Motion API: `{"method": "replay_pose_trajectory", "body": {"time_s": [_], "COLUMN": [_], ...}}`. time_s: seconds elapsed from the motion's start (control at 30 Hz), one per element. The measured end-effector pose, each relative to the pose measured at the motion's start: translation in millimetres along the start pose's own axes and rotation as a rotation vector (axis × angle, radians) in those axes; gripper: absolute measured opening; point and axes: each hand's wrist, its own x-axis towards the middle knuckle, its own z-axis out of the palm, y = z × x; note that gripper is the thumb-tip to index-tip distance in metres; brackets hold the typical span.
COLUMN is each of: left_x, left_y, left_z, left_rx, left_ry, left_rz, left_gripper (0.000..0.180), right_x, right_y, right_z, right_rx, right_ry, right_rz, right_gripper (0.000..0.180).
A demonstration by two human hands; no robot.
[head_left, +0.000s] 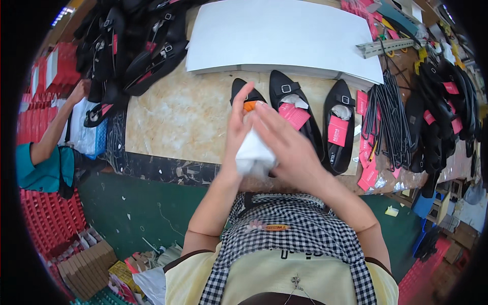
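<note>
Both my hands are pressed together around a wad of white tissue paper (253, 152) above the front edge of the worktable (173, 117). My left hand (237, 127) lies flat against its left side, fingers pointing up. My right hand (284, 145) covers it from the right. Just behind my fingers lies a black flat shoe (239, 89) with an orange piece at its opening. Two more black buckled shoes (287, 94) (339, 127) lie to the right, each with white paper and a pink tag inside.
A large white sheet stack (279, 33) covers the table's back. A heap of black shoes (132, 46) sits at the back left, more shoes (447, 101) and black hangers (391, 117) at the right. Another person's arm (51, 132) reaches at the left, by red crates (48, 218).
</note>
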Motion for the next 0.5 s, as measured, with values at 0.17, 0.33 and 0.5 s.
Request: {"method": "replay_pose_trajectory", "body": {"time_s": [0.17, 0.33, 0.5], "left_x": [-30.3, -83.0, -77.2], "left_y": [-32.3, -33.4, -36.7], "left_z": [-25.7, -9.3, -1.4], "left_rx": [1.147, 1.305, 1.388], "left_ry": [-0.357, -0.499, -0.533], "left_rz": [0.341, 0.362, 0.339], "left_gripper": [0.059, 0.068, 0.063], "right_x": [34.0, 24.9, 63.0], "right_y": [71.1, 66.8, 72.0], "right_z": [-5.4, 52.8, 82.2], "right_rx": [0.58, -0.528, -0.723], "right_ry": [0.068, -0.024, -0.11], "right_rz": [0.516, -0.025, 0.035], "right_gripper": [0.044, 0.024, 0.024]}}
